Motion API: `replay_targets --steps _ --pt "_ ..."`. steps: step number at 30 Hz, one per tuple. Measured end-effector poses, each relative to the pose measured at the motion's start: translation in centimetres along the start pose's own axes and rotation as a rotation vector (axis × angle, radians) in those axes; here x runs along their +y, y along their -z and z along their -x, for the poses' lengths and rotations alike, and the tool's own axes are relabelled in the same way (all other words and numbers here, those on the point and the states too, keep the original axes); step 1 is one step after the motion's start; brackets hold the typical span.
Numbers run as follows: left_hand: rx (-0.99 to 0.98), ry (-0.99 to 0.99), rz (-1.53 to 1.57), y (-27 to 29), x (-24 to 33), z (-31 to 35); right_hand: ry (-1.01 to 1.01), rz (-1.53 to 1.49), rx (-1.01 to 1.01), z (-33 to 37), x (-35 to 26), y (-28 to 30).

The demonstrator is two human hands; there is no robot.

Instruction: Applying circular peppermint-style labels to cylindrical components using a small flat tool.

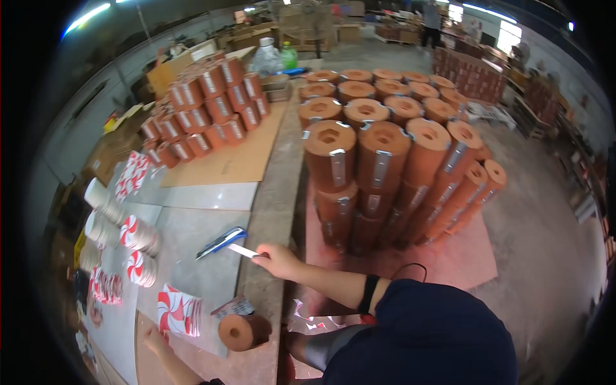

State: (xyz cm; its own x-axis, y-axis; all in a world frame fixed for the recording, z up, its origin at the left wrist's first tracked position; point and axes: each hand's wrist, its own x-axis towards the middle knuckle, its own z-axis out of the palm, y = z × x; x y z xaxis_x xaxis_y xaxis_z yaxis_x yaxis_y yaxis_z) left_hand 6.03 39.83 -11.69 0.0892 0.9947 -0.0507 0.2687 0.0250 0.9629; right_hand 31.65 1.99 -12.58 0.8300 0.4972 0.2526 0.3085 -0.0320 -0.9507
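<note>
Clamping a white strip (244, 251) in the grip of the right hand (277, 261), above the surface (266, 208), just beside a blue cutter (221, 242). Impossible to tell the grip of the left hand (154, 338), near a pile of red-and-white swirl pieces (179, 312). Probably done: many brown rolls (330, 157), stacked in columns, bearing silver pieces. Probably remaining: a lone brown roll (237, 333), showing none. Farther off: a clear jug (266, 59) and a green bottle (289, 58), contents unclear.

White strip (242, 251) in right hand (277, 261)
</note>
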Motion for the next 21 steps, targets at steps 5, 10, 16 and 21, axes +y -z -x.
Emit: replay_targets --steps 5,10,16,21 --pt "-0.178 0.264 0.228 -2.6 2.1 2.7 -0.129 -0.048 -0.033 0.4 -1.8 1.5" --pt "-0.181 0.171 -0.118 -2.2 2.0 2.2 -0.084 -0.058 -0.017 0.8 -1.0 1.2" --pt "-0.091 0.123 0.348 -1.2 2.8 2.3 -0.167 -0.147 -0.051 1.3 -2.3 2.5" --pt "0.046 0.254 0.704 2.8 5.2 5.0 -0.139 -0.287 -0.009 1.0 -2.8 1.6"
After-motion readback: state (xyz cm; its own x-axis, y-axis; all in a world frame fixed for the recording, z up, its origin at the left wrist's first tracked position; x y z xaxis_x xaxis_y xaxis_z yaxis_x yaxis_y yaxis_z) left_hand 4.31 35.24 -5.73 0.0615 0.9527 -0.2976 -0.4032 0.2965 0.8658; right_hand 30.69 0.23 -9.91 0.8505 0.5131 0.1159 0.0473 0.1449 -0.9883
